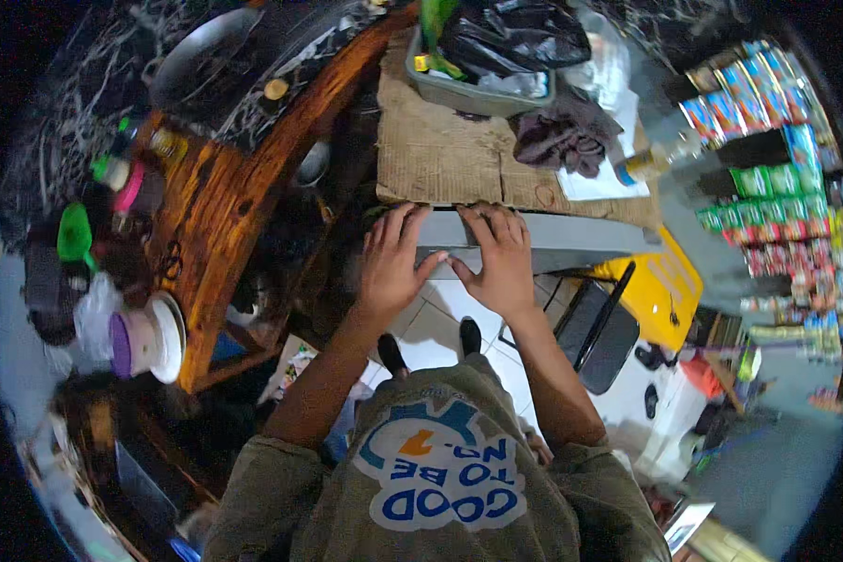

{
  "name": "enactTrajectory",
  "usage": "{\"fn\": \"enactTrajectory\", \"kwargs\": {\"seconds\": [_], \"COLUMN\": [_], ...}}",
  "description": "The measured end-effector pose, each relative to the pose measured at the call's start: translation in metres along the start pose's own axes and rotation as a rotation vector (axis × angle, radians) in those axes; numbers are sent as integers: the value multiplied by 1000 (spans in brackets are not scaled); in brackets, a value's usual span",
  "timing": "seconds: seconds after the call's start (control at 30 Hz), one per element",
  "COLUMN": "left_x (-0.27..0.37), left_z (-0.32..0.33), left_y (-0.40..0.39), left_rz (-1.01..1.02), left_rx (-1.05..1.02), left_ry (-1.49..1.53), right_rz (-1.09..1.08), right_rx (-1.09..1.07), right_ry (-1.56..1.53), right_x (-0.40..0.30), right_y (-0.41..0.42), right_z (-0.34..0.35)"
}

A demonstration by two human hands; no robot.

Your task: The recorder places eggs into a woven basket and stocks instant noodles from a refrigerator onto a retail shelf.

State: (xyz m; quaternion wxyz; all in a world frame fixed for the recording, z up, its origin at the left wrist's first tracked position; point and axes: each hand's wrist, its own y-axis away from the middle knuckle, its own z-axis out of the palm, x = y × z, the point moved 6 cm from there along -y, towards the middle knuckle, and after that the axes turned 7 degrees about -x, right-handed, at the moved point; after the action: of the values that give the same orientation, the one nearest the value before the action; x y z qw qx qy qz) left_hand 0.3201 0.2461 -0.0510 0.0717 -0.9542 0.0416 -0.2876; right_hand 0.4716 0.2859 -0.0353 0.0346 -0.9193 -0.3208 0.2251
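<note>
Both palms lie over a grey panel (576, 237) along the front of a cardboard-topped surface. My left hand (393, 263) is on its left part, fingertips at the dark gap beside the cardboard sheet (442, 165). To the right, my right hand (497, 260) lies the same way, fingers a little apart. The two thumbs point at each other and nearly meet. I see nothing held in either hand. On the cardboard are a crumpled dark cloth (569, 133), white paper (597, 184) and a clear bottle (657, 158) lying on its side.
A grey plastic bin (481, 98) with black bags stands at the back. Left is a wooden table (211, 211) with a white spool-like container (158, 337). Right are a black folding chair (608, 337), a yellow panel (657, 288) and hanging sachets (773, 211). Tiled floor (432, 323) lies below.
</note>
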Motion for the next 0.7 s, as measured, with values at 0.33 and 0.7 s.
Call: {"fn": "enactTrajectory", "kwargs": {"seconds": [0.33, 0.7], "left_x": [-12, -3], "left_z": [8, 5], "left_y": [-13, -7], "left_rz": [113, 134], "left_rx": [-59, -99], "left_ry": [33, -21], "right_rz": [131, 165], "right_rx": [88, 133], "right_ry": [24, 22], "right_x": [-3, -12], "right_y": [-3, 4], "right_z": [11, 10]}}
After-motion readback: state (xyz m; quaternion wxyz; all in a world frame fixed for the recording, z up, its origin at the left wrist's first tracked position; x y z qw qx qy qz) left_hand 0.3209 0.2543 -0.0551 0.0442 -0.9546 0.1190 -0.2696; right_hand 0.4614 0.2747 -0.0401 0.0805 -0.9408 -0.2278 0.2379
